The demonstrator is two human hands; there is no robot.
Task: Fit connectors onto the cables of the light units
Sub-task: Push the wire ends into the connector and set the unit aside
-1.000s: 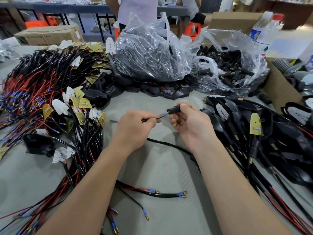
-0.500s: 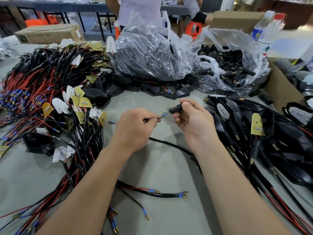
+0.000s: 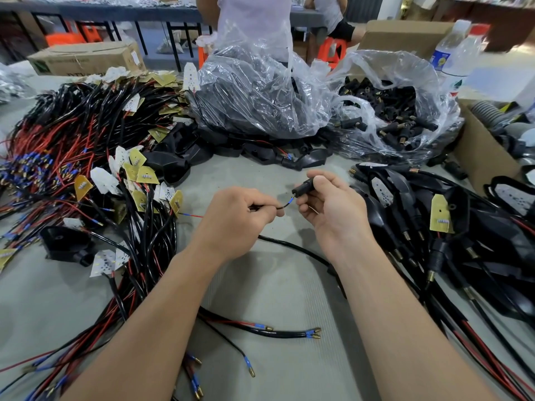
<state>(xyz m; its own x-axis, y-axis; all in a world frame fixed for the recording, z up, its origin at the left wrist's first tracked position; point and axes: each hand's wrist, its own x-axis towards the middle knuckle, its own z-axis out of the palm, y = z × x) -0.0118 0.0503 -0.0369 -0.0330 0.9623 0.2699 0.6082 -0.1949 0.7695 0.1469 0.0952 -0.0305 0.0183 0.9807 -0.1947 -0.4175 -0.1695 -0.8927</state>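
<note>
head view: left hand (image 3: 231, 221) pinches a thin black wire (image 3: 279, 206) near its blue-sleeved tip, right hand (image 3: 333, 209) grips a black connector (image 3: 304, 189), both above the grey table (image 3: 275, 285). tip sits at the connector mouth; step looks like insertion, next move likely pushing the tip straight in, keeping it aligned

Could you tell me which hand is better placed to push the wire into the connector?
Probably the left hand: it pinches the wire, whose blue tip meets the connector held by the right hand.
</note>
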